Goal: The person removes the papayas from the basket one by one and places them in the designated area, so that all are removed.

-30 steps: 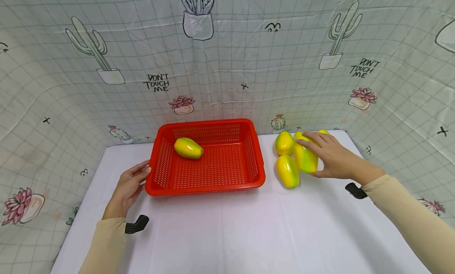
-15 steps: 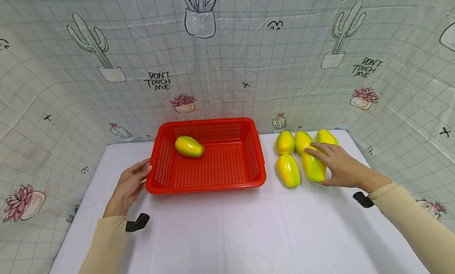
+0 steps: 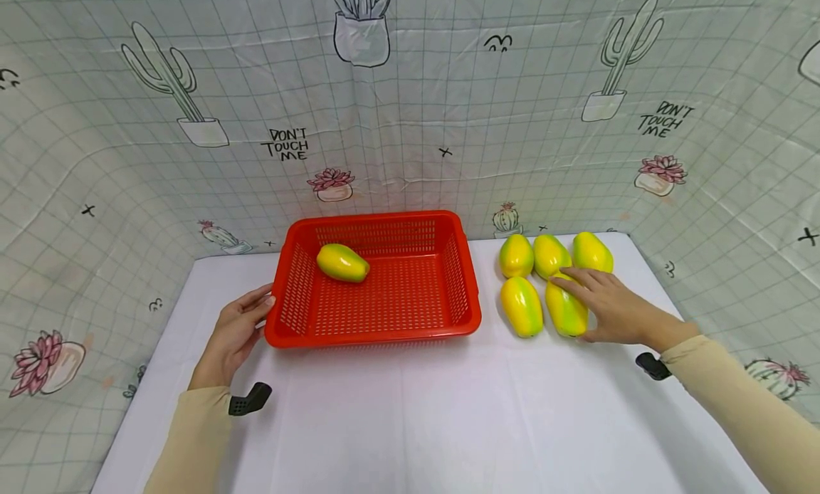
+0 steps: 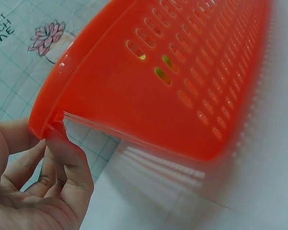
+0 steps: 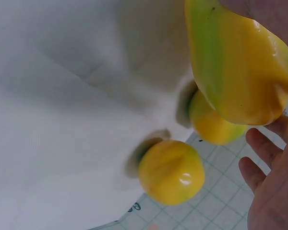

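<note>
My left hand (image 3: 235, 330) pinches the rim of a red plastic basket (image 3: 371, 341) at its left end; the left wrist view shows the thumb and a finger on the rim (image 4: 48, 108). Inside the basket, toward its left back, lies a glossy yellow-green papaya (image 3: 342, 263). On the right of the table, my right hand (image 3: 615, 305) holds another papaya (image 3: 566, 310), thumb at its near end and fingers over its far end. In the right wrist view this papaya (image 5: 240, 67) fills the upper right, partly covered by the hand.
A papaya (image 3: 522, 307) lies just left of the held one. Three more papayas stand behind in a row, left (image 3: 516, 256), middle (image 3: 551, 256) and right (image 3: 592, 252). A cactus-print cloth (image 3: 410, 109) encloses the white table (image 3: 410, 416) at the back and sides.
My right hand has brought its papaya toward me and slightly right, away from the back row, and down beside the front papaya. The left hand and basket have stayed put.
</note>
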The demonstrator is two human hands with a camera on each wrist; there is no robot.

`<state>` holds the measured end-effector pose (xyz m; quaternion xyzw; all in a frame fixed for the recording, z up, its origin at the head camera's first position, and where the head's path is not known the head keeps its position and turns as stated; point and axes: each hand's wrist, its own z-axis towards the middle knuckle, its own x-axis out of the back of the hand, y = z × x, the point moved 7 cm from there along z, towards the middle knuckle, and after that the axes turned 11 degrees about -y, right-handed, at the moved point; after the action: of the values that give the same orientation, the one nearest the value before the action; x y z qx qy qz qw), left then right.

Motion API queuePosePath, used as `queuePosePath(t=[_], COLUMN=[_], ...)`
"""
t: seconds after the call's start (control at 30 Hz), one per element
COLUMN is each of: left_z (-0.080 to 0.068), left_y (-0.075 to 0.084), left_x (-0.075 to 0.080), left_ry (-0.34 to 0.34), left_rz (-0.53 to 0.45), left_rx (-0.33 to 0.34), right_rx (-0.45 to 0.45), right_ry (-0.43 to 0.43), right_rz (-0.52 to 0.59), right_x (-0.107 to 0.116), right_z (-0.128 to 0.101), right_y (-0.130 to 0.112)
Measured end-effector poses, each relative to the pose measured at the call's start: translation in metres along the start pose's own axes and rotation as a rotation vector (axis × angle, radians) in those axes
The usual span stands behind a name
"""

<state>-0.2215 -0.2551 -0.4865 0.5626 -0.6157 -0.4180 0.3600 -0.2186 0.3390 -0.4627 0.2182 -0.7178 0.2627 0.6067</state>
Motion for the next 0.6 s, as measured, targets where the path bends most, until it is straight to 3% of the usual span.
queuePosePath(t=[0.6], left_z=[0.0], left_y=[-0.001], left_x=[0.001], left_ry=[0.019], left_rz=[-0.003], left_rx=[0.017], right_rx=[-0.042], right_ry=[-0.048], right_rz=[0.012], right_x=[-0.012], right_z=[0.005], right_y=[0.008])
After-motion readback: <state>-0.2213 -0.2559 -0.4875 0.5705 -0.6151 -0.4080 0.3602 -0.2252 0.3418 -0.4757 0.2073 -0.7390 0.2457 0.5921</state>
